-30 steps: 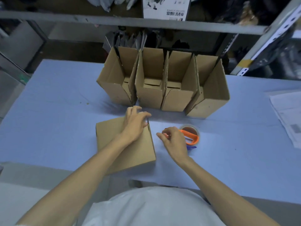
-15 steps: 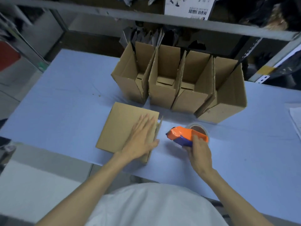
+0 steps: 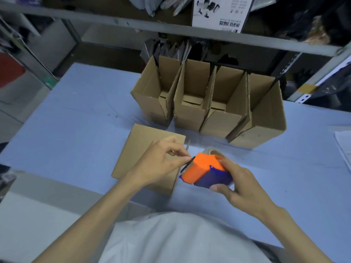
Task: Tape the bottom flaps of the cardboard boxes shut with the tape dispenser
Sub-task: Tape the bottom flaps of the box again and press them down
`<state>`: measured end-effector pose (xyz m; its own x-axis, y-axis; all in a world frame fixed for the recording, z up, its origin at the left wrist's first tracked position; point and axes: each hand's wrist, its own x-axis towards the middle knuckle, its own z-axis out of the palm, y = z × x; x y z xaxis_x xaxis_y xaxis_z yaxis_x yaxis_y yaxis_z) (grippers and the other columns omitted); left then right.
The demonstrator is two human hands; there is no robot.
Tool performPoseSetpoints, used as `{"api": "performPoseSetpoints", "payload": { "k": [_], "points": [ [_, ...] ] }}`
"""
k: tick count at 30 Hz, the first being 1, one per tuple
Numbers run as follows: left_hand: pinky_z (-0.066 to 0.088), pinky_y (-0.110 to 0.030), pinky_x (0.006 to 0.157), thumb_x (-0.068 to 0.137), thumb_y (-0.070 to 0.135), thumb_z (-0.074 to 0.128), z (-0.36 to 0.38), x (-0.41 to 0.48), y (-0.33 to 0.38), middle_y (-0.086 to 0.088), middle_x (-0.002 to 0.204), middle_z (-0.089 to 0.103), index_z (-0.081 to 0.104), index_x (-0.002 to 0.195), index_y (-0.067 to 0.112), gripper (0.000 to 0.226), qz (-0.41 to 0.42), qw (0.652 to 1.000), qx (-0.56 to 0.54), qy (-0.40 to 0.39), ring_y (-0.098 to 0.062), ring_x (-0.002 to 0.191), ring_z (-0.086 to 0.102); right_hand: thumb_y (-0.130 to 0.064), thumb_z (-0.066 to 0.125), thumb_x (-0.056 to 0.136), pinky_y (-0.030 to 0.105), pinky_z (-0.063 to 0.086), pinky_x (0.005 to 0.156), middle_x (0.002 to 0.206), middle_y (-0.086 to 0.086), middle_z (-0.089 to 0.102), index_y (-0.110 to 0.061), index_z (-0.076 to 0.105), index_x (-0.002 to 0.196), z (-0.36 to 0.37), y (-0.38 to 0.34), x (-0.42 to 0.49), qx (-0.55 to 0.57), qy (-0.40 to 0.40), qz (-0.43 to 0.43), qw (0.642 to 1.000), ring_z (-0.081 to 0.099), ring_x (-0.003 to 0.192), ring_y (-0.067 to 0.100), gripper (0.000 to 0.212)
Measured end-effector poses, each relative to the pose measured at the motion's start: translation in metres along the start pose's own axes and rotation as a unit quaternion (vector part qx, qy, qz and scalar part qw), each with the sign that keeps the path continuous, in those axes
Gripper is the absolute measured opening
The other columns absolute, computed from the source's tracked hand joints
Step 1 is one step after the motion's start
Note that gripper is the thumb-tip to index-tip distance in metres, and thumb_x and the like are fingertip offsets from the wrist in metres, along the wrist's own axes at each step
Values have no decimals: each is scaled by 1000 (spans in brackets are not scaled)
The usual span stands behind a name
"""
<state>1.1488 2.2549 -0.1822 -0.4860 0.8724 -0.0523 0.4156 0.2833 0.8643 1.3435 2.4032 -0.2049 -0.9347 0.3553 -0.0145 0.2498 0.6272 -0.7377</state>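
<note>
A cardboard box (image 3: 136,149) lies bottom-up near the front edge of the blue table (image 3: 76,130). Just to its right, above the table, my right hand (image 3: 241,185) grips an orange and blue tape dispenser (image 3: 205,170) with a roll of tape at its far end. My left hand (image 3: 161,162) hovers over the box and pinches at the dispenser's front edge with thumb and forefinger; whether tape is between them is too small to tell. Behind stand several open cardboard boxes (image 3: 207,103) in a row.
A metal shelf rail (image 3: 171,29) crosses above the far side, with bags and a printed white box on it. White papers (image 3: 344,147) lie at the table's right edge. A shelf post (image 3: 313,80) slants down at the right rear.
My right hand has lifted the dispenser off the table and turned it toward me. My left hand has left the box top, where it lay flat, and now pinches at the dispenser's front.
</note>
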Motion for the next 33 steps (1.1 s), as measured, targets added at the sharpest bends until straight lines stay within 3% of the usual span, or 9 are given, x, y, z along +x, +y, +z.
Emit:
{"api": "performPoseSetpoints", "payload": {
  "k": [2,5,10,16,19,21,24,29,33],
  "points": [
    [49,-18,69,83,7,71,4,2,-7,9,75,70,74,76,24,18,-57,997,-56,-18,-1,70,62,-34,81,67,24,52,61,88,-14,67,-30,45,110,-3,1,3,103,-47,77,991,63,75,12,56],
    [50,-30,71,86,8,68,15,1,-20,-3,74,73,76,76,14,14,-150,984,-92,-32,-8,69,62,-43,90,51,23,55,62,94,-19,63,-31,42,107,3,2,6,82,-61,89,991,64,81,9,74],
    [50,-29,67,82,7,71,19,0,-37,-3,59,65,74,78,9,5,-253,961,-108,-20,-16,62,61,-30,80,56,33,53,65,88,-20,64,-32,55,102,12,12,9,-47,-9,39,998,60,74,8,52],
    [45,-15,52,78,-6,57,25,7,-42,6,53,62,68,56,15,32,-301,948,-108,-1,-11,55,57,-55,81,62,13,46,60,89,-22,61,-33,55,103,25,19,15,-74,15,9,997,57,72,2,53],
    [57,-30,68,73,-8,53,30,11,-52,-3,62,68,67,46,19,41,-333,940,-74,24,-25,65,65,-57,81,61,22,48,59,83,-17,63,-30,59,98,27,21,21,-68,15,8,998,57,68,8,51],
    [59,-40,81,74,-4,58,33,11,-56,-7,69,71,68,45,23,41,-343,937,-62,30,-30,77,70,-56,81,62,25,49,60,83,-15,64,-28,61,98,25,24,19,-62,4,6,998,58,69,10,50],
    [59,-43,81,78,7,70,41,9,-57,-5,69,73,69,48,20,33,-346,937,-48,9,-27,80,71,-52,82,62,24,51,63,87,-15,65,-28,62,103,23,29,12,-57,-22,1,998,61,74,9,52],
    [50,-24,72,74,12,74,21,3,-72,9,63,68,64,44,25,34,-336,938,39,74,-17,75,64,-50,76,59,22,49,59,82,-17,62,-30,62,100,13,44,-12,-97,-32,35,994,57,68,5,48],
    [47,-24,68,77,20,75,17,4,-73,13,63,66,65,54,24,26,-304,949,59,48,-10,70,60,-64,71,55,21,48,57,77,-17,63,-32,63,93,4,53,-12,-135,-13,59,989,57,64,6,51]
  ]
}}
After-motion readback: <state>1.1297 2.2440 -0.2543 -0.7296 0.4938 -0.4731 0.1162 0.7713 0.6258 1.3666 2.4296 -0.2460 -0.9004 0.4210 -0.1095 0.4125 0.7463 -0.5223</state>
